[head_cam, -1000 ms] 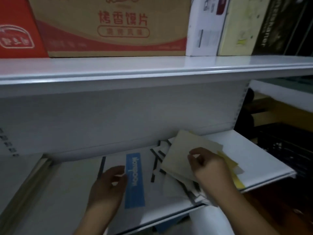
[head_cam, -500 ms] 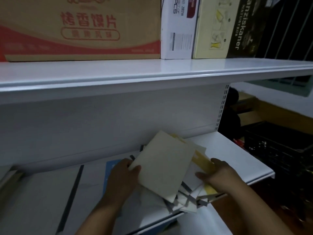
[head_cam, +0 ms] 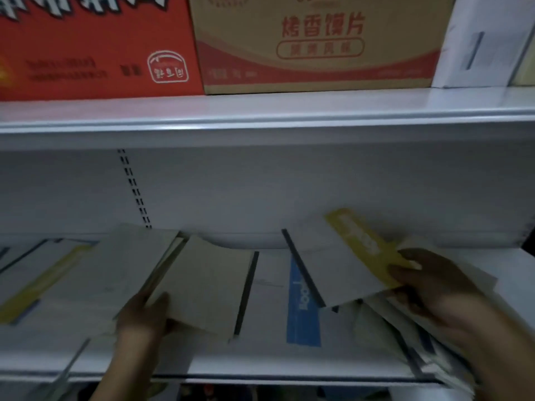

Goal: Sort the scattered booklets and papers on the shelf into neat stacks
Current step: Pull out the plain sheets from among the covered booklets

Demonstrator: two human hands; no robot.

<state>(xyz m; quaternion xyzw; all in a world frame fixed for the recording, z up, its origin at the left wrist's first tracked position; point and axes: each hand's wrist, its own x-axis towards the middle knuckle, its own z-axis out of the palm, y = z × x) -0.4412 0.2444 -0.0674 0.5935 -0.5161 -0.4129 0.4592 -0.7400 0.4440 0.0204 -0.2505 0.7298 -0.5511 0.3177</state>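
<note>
My left hand (head_cam: pixel 142 316) grips the near left corner of a plain cream booklet (head_cam: pixel 207 287), which lies tilted over other papers on the white shelf (head_cam: pixel 260 364). My right hand (head_cam: pixel 434 285) holds a white booklet with a yellow stripe (head_cam: pixel 344 256) by its right edge, raised above a loose fan of papers (head_cam: pixel 405 337) at the right. Between the hands lies a white booklet with a blue stripe (head_cam: pixel 302 308). More booklets, one with a yellow stripe (head_cam: pixel 43 282), lie spread at the left.
The upper shelf (head_cam: pixel 260 111) juts out overhead and carries a red carton (head_cam: pixel 95 44), a brown carton (head_cam: pixel 318 44) and a white box (head_cam: pixel 486 44). The back panel (head_cam: pixel 289 192) closes the rear. Some papers overhang the front edge at the right.
The view has swung left. My left hand has carried the cream booklet leftward off the right pile. My right hand has lifted the yellow-striped booklet.
</note>
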